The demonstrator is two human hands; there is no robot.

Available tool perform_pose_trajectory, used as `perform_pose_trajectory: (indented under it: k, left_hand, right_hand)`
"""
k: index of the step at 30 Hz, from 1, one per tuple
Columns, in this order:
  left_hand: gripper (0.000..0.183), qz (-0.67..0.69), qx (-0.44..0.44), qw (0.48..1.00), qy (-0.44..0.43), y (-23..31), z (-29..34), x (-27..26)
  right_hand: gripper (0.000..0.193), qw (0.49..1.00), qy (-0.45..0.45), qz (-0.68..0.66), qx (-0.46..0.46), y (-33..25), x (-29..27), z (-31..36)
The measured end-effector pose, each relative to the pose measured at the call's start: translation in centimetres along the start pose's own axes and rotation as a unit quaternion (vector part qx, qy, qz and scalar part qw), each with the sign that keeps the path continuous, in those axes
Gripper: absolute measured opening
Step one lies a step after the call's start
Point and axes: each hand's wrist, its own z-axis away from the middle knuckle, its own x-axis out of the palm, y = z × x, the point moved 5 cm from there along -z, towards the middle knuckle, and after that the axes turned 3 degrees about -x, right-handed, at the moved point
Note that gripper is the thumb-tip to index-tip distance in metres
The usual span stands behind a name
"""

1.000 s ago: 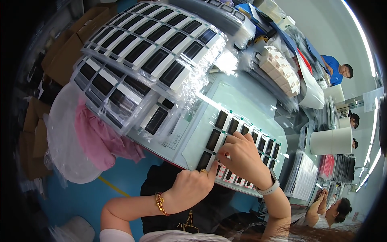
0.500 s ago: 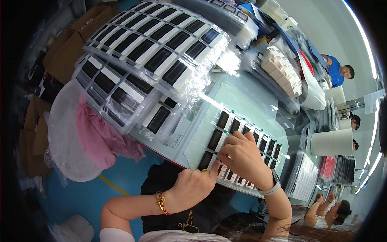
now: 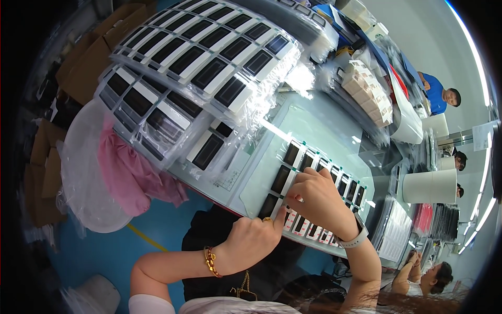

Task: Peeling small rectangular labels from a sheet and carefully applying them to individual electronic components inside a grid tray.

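Note:
A sheet of dark rectangular panels with white strips [image 3: 282, 179] lies in a clear plastic tray on the table. At its near left corner my left hand [image 3: 253, 239] is closed, its thumb and index finger pinched at the edge of a panel. My right hand [image 3: 320, 205] is closed just above and to the right, fingers curled over the panels, its fingertips almost meeting the left hand's. Whatever sits between the fingers of either hand is too small or hidden to make out. Red-marked white pieces [image 3: 309, 230] show along the near row, partly behind my right hand.
Plastic-wrapped stacks of similar panels [image 3: 201, 57] fill the table's far left. A pink cloth [image 3: 123, 172] hangs over a translucent bag beside the left edge. White roll [image 3: 430, 184], piled trays [image 3: 389, 230] and cardboard pieces [image 3: 366, 94] stand to the right. Other people sit farther right.
Both hands stay at the same corner, with only slight finger movement. The whole view has shifted a little.

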Motion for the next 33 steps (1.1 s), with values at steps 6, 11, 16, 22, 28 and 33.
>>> perform_pose_trajectory:
  k: [6, 11, 16, 22, 28, 33]
  left_hand:
    - [0.055, -0.01, -0.001, 1.0, -0.011, 0.0, 0.0, 0.0]
    - [0.054, 0.008, 0.002, 1.0, -0.003, 0.1, -0.1, -0.2]
    - [0.051, 0.014, 0.006, 1.0, -0.003, 0.1, -0.1, -0.3]
    - [0.049, 0.014, 0.001, 1.0, -0.005, 0.1, -0.1, -0.3]
    - [0.05, 0.011, 0.001, 1.0, -0.01, 0.1, -0.1, -0.2]
    - [0.05, 0.01, -0.008, 1.0, -0.021, 0.0, -0.1, -0.1]
  right_hand:
    - [0.012, 0.999, -0.007, 0.051, 0.018, -0.5, 0.4, -0.4]
    - [0.011, 0.998, 0.015, 0.057, -0.013, -0.6, 0.4, -0.3]
    - [0.006, 0.999, 0.043, -0.02, -0.017, 0.3, 0.2, 0.5]
    - [0.005, 0.997, 0.073, -0.026, -0.008, 0.2, 0.4, 1.2]
    - [0.006, 0.995, 0.095, -0.001, 0.011, -0.1, 0.9, 1.3]
    - [0.006, 0.996, 0.093, -0.01, 0.011, 0.0, 0.6, 1.3]
